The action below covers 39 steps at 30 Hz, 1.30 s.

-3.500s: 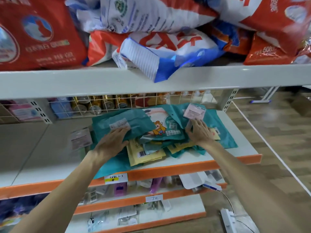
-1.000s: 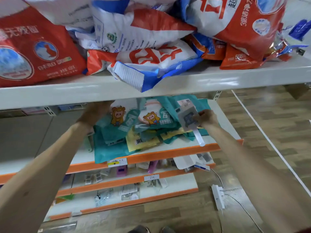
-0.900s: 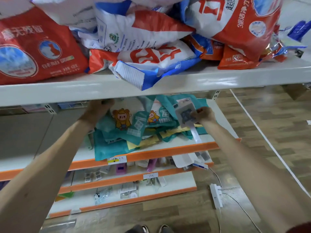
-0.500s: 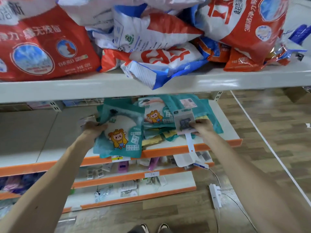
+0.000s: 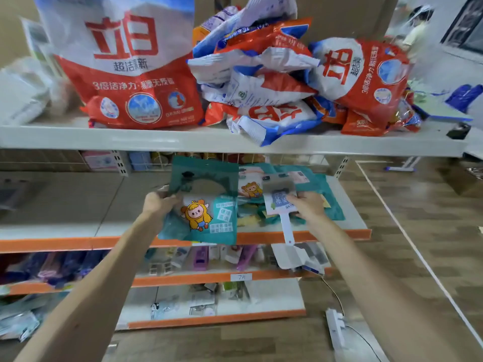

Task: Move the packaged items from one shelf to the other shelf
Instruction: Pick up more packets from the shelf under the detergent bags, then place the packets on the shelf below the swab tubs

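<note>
My left hand [image 5: 160, 205] grips the left edge of a teal packet [image 5: 206, 202] with a cartoon figure, held up in front of the orange-edged shelf [image 5: 65, 242]. My right hand [image 5: 308, 206] pinches a small clear-and-white packet [image 5: 278, 199] with a long white hang tab pointing down. Behind both hands, a pile of teal and yellow packets [image 5: 324, 197] lies on the right part of that shelf. The white upper shelf [image 5: 156, 141] runs above, loaded with detergent bags.
Red, white and blue detergent bags [image 5: 261, 82] crowd the upper shelf, one overhanging its front edge. Two lower orange-edged shelves [image 5: 261, 275] hold small goods. A white power strip [image 5: 335, 327] with a cable lies on the wooden floor at the right.
My left hand has pulled the teal cartoon packet out from the pile toward the shelf front. My right hand lifted the small tabbed packet. The view has tilted upward.
</note>
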{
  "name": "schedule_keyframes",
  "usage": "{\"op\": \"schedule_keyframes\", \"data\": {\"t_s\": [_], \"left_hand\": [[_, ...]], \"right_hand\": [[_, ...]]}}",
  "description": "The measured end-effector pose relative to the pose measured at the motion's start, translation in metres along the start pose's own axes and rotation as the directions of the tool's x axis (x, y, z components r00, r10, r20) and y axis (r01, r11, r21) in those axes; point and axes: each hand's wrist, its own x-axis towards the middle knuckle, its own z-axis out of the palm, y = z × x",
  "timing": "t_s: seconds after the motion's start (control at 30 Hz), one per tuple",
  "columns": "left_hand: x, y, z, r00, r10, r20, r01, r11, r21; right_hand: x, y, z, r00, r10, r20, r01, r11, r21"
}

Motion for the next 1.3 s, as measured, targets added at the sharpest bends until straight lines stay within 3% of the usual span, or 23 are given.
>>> {"op": "schedule_keyframes", "data": {"t_s": [0.27,0.47,0.8,1.03,1.3], "left_hand": [[-0.088,-0.033,-0.084,0.986,-0.026,-0.164,0.022,0.999,-0.026],[-0.152,-0.052,-0.165,0.959,-0.034,-0.283,0.024,0.999,-0.041],[-0.221,-0.098,-0.377,0.845,-0.147,-0.513,0.070,0.984,-0.167],[-0.245,-0.144,-0.543,0.747,-0.203,-0.634,0.057,0.968,-0.243],[-0.248,-0.180,-0.655,0.691,-0.258,-0.676,0.041,0.947,-0.319]], "right_hand": [[-0.085,0.000,0.031,0.987,-0.114,0.114,0.118,0.993,-0.030],[-0.150,-0.009,0.096,0.956,-0.120,0.267,0.126,0.992,-0.004],[-0.266,-0.079,0.285,0.829,-0.238,0.506,0.276,0.961,0.000],[-0.356,-0.099,0.449,0.735,-0.242,0.633,0.283,0.958,0.037],[-0.420,-0.127,0.561,0.671,-0.231,0.705,0.286,0.957,0.042]]}}
